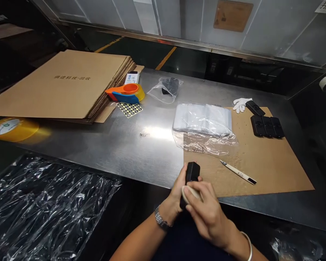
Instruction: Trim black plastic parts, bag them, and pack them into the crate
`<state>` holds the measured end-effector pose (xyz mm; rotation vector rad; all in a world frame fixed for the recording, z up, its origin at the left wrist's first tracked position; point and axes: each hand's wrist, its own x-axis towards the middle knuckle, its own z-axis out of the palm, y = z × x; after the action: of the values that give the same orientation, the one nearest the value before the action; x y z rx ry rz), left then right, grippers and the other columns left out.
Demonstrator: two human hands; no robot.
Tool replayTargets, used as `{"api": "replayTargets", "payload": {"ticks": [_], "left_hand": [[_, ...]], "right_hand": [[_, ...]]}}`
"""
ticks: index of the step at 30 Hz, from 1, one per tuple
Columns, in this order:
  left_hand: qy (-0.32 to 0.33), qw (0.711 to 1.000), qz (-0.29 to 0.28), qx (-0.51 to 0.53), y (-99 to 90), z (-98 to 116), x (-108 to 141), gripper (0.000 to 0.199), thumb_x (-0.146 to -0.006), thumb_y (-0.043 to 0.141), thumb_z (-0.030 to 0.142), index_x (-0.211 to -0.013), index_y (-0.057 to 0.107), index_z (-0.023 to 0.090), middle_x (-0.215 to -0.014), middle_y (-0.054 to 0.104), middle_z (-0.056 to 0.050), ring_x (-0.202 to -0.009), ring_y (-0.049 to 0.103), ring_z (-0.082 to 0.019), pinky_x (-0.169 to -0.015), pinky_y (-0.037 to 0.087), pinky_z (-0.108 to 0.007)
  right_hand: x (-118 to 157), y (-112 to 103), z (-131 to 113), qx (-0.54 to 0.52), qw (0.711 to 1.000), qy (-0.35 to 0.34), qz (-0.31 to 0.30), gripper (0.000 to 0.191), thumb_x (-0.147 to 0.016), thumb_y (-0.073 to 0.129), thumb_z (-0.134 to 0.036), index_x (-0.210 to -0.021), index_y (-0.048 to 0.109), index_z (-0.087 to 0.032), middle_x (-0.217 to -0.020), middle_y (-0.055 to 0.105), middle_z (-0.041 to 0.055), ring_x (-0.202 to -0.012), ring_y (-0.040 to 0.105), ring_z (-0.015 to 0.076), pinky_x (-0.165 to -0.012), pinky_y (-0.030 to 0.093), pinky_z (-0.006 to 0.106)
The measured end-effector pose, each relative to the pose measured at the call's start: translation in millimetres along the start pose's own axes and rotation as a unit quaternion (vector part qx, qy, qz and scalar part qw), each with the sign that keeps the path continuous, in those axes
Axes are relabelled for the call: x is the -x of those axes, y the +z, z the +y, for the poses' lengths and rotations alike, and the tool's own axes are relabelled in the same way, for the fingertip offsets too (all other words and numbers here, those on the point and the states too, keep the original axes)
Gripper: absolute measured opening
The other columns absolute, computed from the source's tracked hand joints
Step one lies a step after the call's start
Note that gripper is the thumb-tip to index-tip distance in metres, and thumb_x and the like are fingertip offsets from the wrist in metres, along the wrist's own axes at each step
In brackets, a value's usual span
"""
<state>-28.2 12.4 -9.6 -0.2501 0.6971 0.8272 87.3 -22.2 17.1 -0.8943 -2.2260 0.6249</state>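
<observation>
Black block [192, 171] at bench's near edge, left hand [178, 186] fingers clamped round it; right hand [208, 212] fingers pinch pale pad [195, 192] against it, hiding block's lower part; pad mostly covered, material unclear. Tape roll [24, 128] cut off left. Metal bench [119, 145], cardboard sheet [274, 165] right; green floor [184, 56], yellow lines [165, 58] beyond.

A black block [192, 170], oblong with flat faces and a squared far end, sits in the left hand [177, 190] at the scene's near side. Its length runs near to far, the far end slightly to the right. A cream-coloured, rounded pad [192, 194], pinched in the right hand [210, 210], overlaps the block's near half, partly hiding it.
</observation>
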Motion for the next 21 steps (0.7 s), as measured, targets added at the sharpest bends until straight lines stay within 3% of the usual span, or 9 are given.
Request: {"api": "replayTargets", "payload": {"ticks": [4,7,10,16,19,21], "left_hand": [[-0.068,0.996,-0.012,0.056,1.8,13.6,1.0,0.050,-0.081,0.038,0.059,-0.071,0.054,0.013,-0.057,0.052,-0.001,-0.046,0.052,-0.012,-0.044,0.044,-0.023],[0.004,0.996,0.039,0.084,8.4,16.4,1.1,0.044,-0.088,0.034,0.048,-0.069,0.052,0.012,-0.058,0.053,-0.003,-0.051,0.055,-0.012,-0.052,0.050,-0.023],[0.077,0.989,0.087,0.091,14.7,13.4,-0.5,0.041,-0.088,0.038,0.044,-0.069,0.052,0.011,-0.059,0.055,-0.004,-0.056,0.058,-0.013,-0.062,0.054,-0.026],[0.051,0.992,0.074,0.092,9.4,16.3,0.8,0.039,-0.087,0.041,0.046,-0.073,0.050,0.012,-0.059,0.052,-0.001,-0.045,0.050,-0.007,-0.045,0.047,-0.017],[0.168,0.982,0.082,-0.008,6.3,16.8,5.6,0.028,-0.083,0.052,0.041,-0.083,0.053,0.014,-0.062,0.054,0.001,-0.049,0.052,-0.008,-0.050,0.048,-0.019],[0.267,0.955,0.062,-0.111,5.5,13.4,9.1,0.026,-0.077,0.063,0.035,-0.092,0.054,0.016,-0.071,0.058,0.000,-0.060,0.057,-0.010,-0.061,0.050,-0.022]], "right_hand": [[19.5,8.6,0.9,-0.057,0.997,0.015,0.040,0.053,-0.081,0.045,-0.001,-0.133,0.039,-0.013,-0.116,0.045,0.0156,-0.108,0.042,0.0245,-0.088,0.043,0.046],[26.3,11.1,4.2,-0.053,0.995,0.047,0.071,0.055,-0.081,0.044,0.001,-0.134,0.039,-0.016,-0.116,0.045,0.0146,-0.108,0.043,0.0241,-0.086,0.044,0.045],[26.7,16.2,5.1,-0.019,0.994,0.028,0.103,0.057,-0.081,0.046,-0.003,-0.135,0.036,-0.017,-0.118,0.044,0.0151,-0.109,0.043,0.0260,-0.084,0.045,0.047],[41.9,35.4,25.0,0.151,0.974,-0.073,0.155,0.062,-0.076,0.057,-0.001,-0.134,0.040,-0.015,-0.119,0.046,0.0152,-0.111,0.043,0.0283,-0.083,0.049,0.041],[53.9,37.4,45.8,0.167,0.971,-0.023,0.168,0.062,-0.077,0.056,-0.002,-0.134,0.039,-0.018,-0.117,0.048,0.0148,-0.108,0.046,0.0273,-0.082,0.049,0.042],[57.7,34.2,60.8,0.174,0.965,0.043,0.191,0.061,-0.079,0.055,-0.005,-0.135,0.037,-0.021,-0.116,0.049,0.0142,-0.106,0.047,0.0265,-0.082,0.047,0.044]]}}
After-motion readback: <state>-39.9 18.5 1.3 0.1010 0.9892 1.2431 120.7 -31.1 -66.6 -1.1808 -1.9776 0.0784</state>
